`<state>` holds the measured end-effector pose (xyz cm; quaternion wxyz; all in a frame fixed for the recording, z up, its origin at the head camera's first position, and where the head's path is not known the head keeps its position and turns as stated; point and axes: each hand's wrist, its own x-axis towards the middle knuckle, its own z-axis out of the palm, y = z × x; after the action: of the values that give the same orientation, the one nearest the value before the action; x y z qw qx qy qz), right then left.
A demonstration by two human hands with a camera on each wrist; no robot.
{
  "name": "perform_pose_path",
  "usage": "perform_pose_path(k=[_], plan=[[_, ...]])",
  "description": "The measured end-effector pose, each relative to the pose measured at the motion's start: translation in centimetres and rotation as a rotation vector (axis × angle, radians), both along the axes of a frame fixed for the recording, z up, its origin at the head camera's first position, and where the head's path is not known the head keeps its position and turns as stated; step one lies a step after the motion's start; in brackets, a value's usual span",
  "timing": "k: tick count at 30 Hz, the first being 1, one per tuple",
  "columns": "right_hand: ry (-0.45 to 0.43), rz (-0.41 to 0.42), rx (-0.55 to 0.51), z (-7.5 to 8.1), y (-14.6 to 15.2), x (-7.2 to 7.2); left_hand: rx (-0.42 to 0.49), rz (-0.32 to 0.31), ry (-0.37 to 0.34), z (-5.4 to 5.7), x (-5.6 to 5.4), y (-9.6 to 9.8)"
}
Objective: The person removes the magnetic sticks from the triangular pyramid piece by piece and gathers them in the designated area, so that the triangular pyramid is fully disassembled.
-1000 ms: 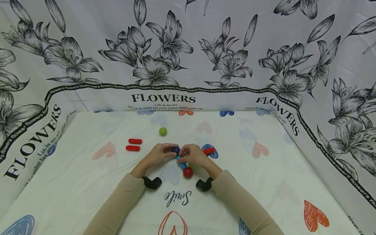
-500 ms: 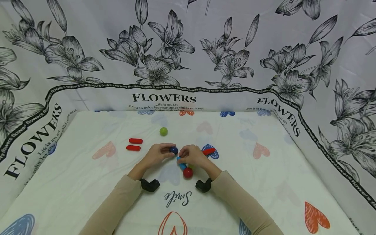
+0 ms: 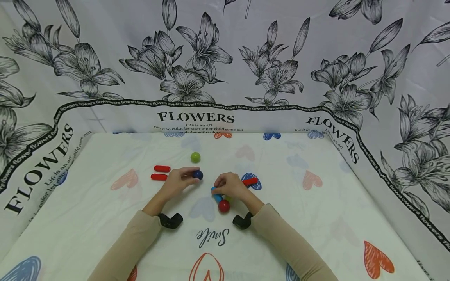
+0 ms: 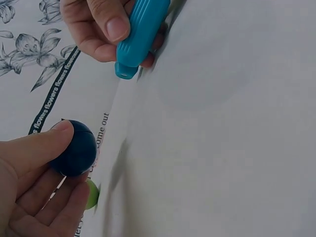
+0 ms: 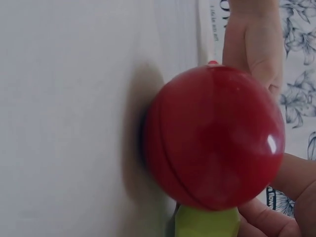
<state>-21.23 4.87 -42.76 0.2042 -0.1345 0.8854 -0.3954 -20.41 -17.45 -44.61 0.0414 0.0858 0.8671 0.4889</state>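
Note:
My left hand (image 3: 178,181) pinches a dark blue ball (image 3: 198,175) between thumb and fingers. In the left wrist view the dark blue ball (image 4: 76,150) shows a thin seam. My right hand (image 3: 231,185) grips a light blue ribbed rod (image 4: 140,37), whose free end shows a short narrow tip. A glossy red ball (image 3: 224,206) sits at the rod's near end. Close beside it is a yellow-green piece (image 5: 207,222), mostly hidden by the red ball (image 5: 217,138) in the right wrist view. Whether these join is hidden.
Two red rods (image 3: 162,169) lie just left of my left hand. A lime green ball (image 3: 195,157) rests farther back. Another red rod (image 3: 250,181) shows beyond my right wrist. Black wrist-worn pieces (image 3: 171,221) sit at both cuffs. A flower-printed curtain (image 3: 197,58) stands behind the table.
My left hand has drawn the dark blue ball away leftward from the light blue rod's end, toward the red rods. The right hand has stayed nearly in place with the rod.

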Motion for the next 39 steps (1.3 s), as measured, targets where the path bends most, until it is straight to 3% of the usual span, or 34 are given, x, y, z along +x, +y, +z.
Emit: perform_pose_path(k=[12, 19, 29, 39], plan=[[0.006, 0.006, 0.029, 0.1, -0.2, 0.1, -0.025, 0.058, -0.029, 0.2, -1.1, -1.8], [0.007, -0.004, 0.032, 0.0, -0.1, 0.0, -0.003, 0.071, 0.012, 0.6, -1.9, -2.6], [0.014, -0.001, 0.036, 0.0, -0.1, 0.1, -0.022, 0.145, -0.023, 0.7, -3.2, -2.8], [0.01, -0.01, 0.037, 0.0, -0.1, 0.0, -0.043, 0.194, 0.026, 0.6, -4.7, -2.7]])
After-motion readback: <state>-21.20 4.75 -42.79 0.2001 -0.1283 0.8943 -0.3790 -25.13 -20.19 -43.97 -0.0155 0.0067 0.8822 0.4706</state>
